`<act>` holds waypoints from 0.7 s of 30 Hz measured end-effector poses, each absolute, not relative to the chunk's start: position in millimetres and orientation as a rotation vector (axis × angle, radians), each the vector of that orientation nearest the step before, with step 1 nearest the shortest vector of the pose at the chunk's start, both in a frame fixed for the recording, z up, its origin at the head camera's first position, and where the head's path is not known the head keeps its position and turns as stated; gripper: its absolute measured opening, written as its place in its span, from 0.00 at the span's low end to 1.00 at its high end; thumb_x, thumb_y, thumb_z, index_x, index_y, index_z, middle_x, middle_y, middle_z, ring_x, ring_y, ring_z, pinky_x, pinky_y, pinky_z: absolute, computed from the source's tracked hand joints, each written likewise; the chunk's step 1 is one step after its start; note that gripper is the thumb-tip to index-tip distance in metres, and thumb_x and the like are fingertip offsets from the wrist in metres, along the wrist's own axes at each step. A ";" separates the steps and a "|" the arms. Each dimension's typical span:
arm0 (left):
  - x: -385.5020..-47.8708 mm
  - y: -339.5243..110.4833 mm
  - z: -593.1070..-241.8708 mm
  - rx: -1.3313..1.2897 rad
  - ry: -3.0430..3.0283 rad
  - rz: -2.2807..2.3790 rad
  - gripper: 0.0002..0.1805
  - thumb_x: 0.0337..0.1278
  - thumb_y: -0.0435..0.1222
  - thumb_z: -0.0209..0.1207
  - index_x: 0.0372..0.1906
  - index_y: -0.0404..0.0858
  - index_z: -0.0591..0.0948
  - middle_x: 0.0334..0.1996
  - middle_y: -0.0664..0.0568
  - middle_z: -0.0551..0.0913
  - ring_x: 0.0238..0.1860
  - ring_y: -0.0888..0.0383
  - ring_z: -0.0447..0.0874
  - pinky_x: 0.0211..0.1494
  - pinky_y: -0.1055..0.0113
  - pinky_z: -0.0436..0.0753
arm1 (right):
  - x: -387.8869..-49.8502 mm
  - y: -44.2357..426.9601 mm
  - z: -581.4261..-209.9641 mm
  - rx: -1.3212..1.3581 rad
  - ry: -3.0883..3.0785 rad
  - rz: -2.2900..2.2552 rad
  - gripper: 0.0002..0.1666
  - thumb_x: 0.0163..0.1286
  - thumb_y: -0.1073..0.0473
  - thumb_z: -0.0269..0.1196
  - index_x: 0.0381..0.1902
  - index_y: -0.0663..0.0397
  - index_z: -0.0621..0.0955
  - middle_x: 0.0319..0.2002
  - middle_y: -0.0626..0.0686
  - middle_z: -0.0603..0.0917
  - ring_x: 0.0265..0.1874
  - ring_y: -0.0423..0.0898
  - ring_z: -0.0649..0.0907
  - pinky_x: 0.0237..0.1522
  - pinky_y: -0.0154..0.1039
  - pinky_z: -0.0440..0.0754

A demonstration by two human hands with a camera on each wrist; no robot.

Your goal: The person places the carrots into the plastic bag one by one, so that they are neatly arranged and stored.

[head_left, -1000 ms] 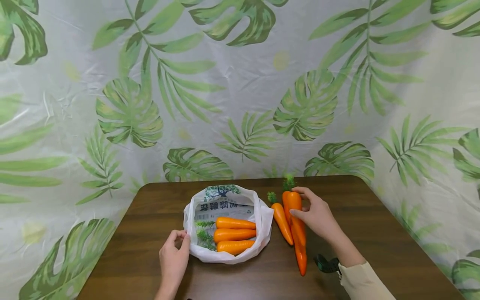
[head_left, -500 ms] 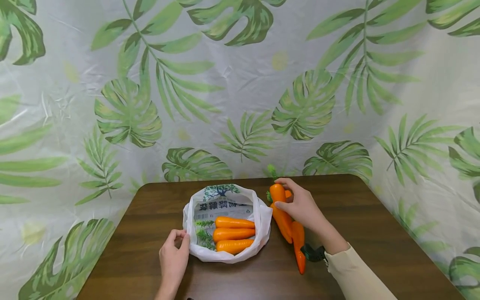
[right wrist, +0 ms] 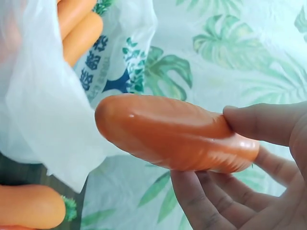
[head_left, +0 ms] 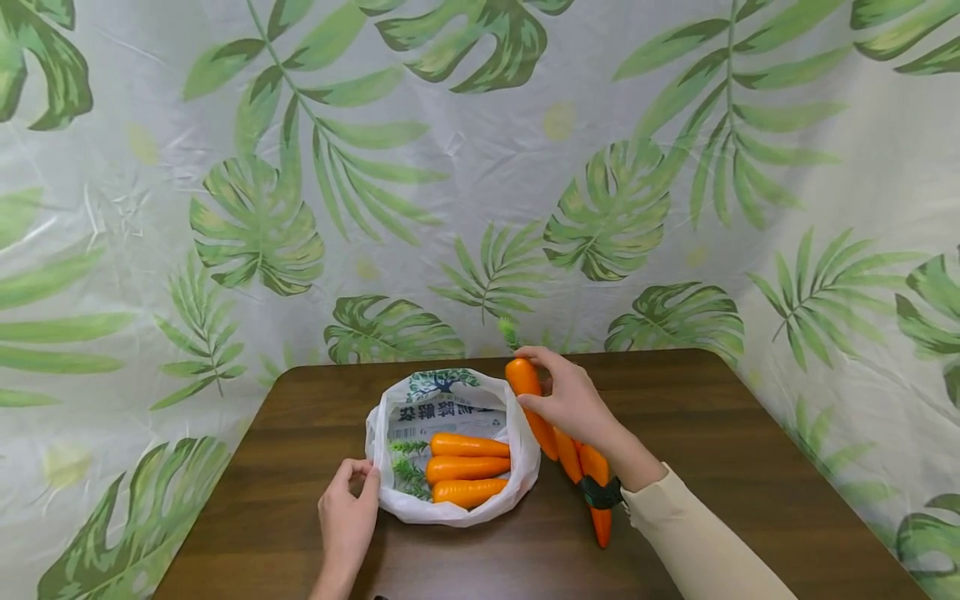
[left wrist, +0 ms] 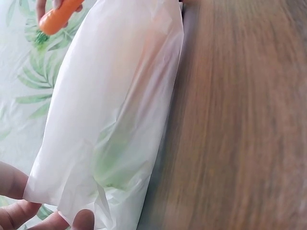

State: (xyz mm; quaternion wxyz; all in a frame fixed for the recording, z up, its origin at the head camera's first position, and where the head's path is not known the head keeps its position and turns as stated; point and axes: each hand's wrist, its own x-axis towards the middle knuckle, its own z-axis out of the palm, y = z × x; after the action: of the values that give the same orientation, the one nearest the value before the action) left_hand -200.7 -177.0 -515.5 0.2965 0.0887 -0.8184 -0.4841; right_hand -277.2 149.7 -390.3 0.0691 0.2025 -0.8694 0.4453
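Note:
A white plastic bag (head_left: pixel 528 454) stands with its mouth open, several orange carrots (head_left: pixel 468 468) lying inside with their green tops to the left. My left hand (head_left: pixel 349 508) pinches the bag's left rim; in the left wrist view its fingers (left wrist: pixel 14 184) hold the edge of the bag (left wrist: pixel 110 96). My right hand (head_left: pixel 573 404) grips a carrot (head_left: pixel 522 377) by its thick end, raised beside the bag's right rim, green top pointing up. The right wrist view shows this carrot (right wrist: pixel 168 132) between the thumb and fingers of the right hand (right wrist: pixel 254 177).
Two more carrots (head_left: pixel 595 467) lie on the brown wooden table (head_left: pixel 697 433) right of the bag, partly hidden by the right hand and its dark wristband (head_left: pixel 602 493). A leaf-patterned sheet (head_left: pixel 480 192) hangs behind the table.
My right hand has lifted a carrot off the others and carried it left to the bag's right rim. The left hand has stayed at the bag's edge.

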 end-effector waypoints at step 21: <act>-200.6 -177.7 -514.8 0.241 -2.178 -1.277 0.05 0.60 0.31 0.65 0.30 0.42 0.81 0.40 0.51 0.89 0.42 0.49 0.88 0.47 0.49 0.77 | -304.0 96.1 -377.5 0.959 -2.597 1.158 0.36 0.65 0.62 0.71 0.67 0.33 0.72 0.59 0.43 0.77 0.40 0.45 0.84 0.37 0.40 0.83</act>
State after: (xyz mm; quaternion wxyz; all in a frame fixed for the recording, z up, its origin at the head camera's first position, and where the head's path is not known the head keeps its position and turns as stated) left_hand -200.6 -177.7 -514.8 0.2981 0.0906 -0.8197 -0.4806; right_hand -304.0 96.1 -377.5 0.0704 0.3187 -0.8633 0.3849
